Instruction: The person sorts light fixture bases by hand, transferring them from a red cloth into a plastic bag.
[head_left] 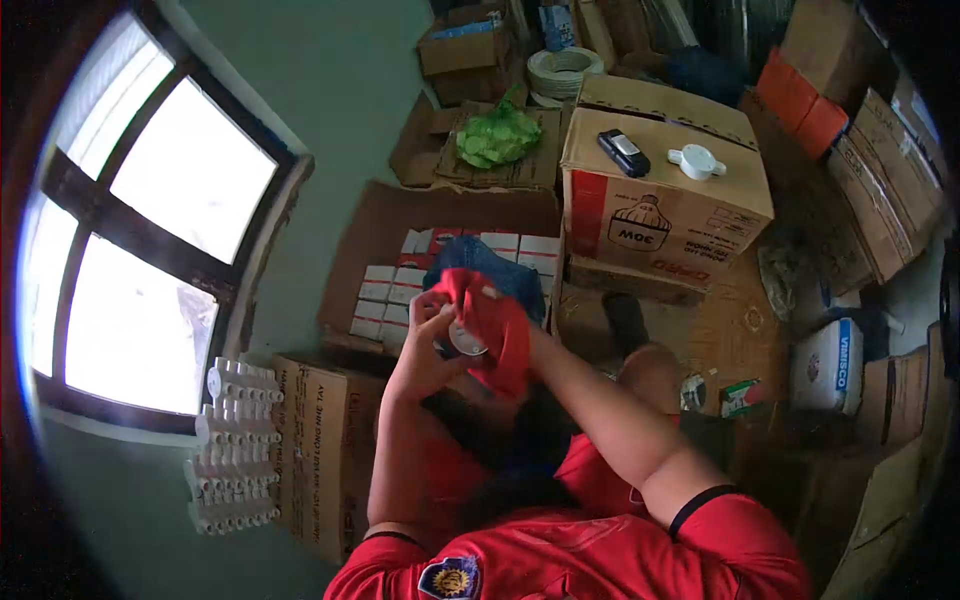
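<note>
In front of my chest, my left hand (425,345) is closed around a white round plastic fitting (466,341), of which only part shows. A red cloth (495,325) is bunched against the fitting and over my right hand, whose fingers are hidden beneath it; the forearm leads straight into the cloth. My left fingertips also touch the cloth's edge. Just beyond both hands, a blue denim-like cloth (500,268) lies on small white and red boxes (385,290) inside an open carton (350,235).
On a large carton (660,225) at right lie a dark handheld device (623,152) and a white round junction box (697,161). White round fittings (238,445) are stacked in rows at left, beside another carton (315,440). A green bag (497,137) sits behind. Windows are on the left.
</note>
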